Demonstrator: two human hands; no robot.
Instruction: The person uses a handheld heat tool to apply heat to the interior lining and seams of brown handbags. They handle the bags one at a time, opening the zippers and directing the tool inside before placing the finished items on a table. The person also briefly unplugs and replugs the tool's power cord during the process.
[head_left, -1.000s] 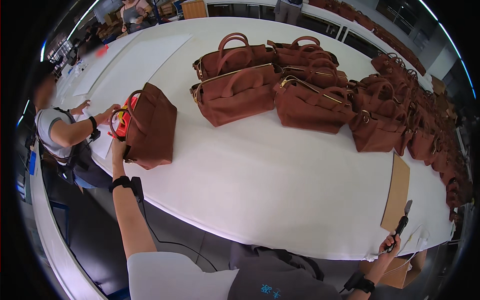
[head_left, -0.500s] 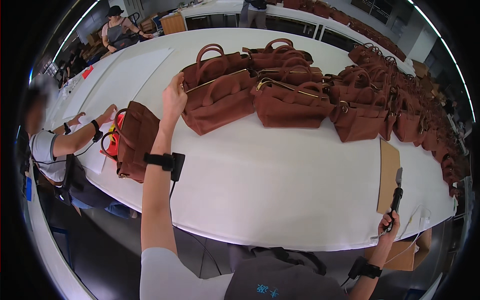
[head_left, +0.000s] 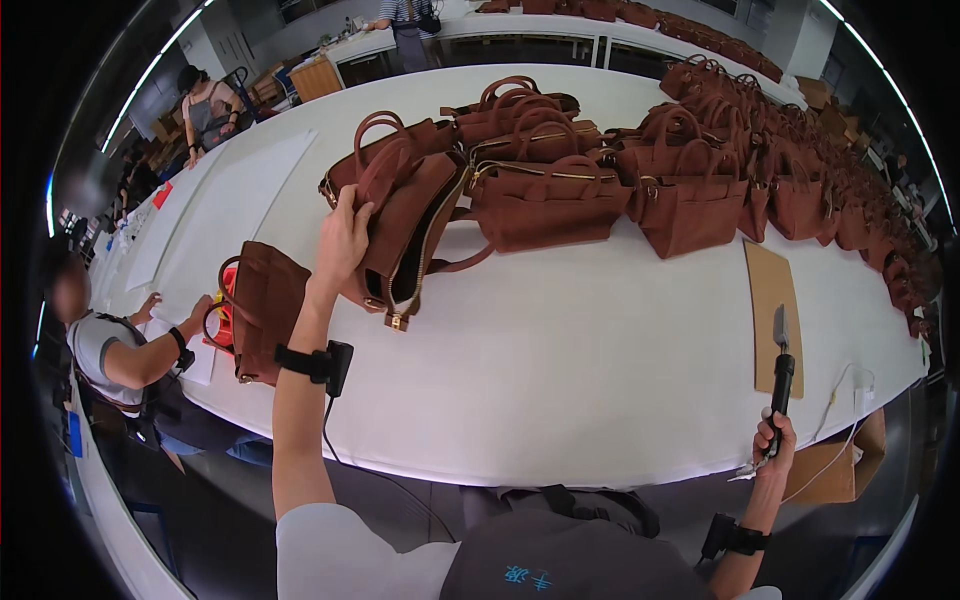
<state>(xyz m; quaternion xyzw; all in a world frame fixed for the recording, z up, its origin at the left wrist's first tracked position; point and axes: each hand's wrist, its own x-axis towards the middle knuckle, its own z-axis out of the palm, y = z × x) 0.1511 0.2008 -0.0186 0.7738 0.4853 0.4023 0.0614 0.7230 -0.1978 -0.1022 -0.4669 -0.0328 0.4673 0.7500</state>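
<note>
My left hand [head_left: 342, 245] is closed on the near side of a reddish-brown handbag [head_left: 405, 225], by the base of its upright handle. This bag stands tilted and turned, its gold zip open and its dark inside showing; the other handle droops to the right onto the table. In my right hand [head_left: 774, 437], over the table's front right edge, is a black-handled tool [head_left: 783, 375] with a flat grey metal blade pointing away from me. The blade is above a brown cardboard sheet [head_left: 768, 290]. A white cord runs near that hand.
Rows of similar brown handbags [head_left: 550, 205] line the white table [head_left: 560, 360] from the middle to the far right. Another brown handbag [head_left: 272, 310] stands at left, beside a co-worker [head_left: 120, 350] with both hands at the table. A cardboard box [head_left: 840, 460] sits below the right edge.
My left hand has pulled the handbag nearer and turned it, so its open zip now faces right and its handle hangs out. The right hand still holds the tool, hardly moved.
</note>
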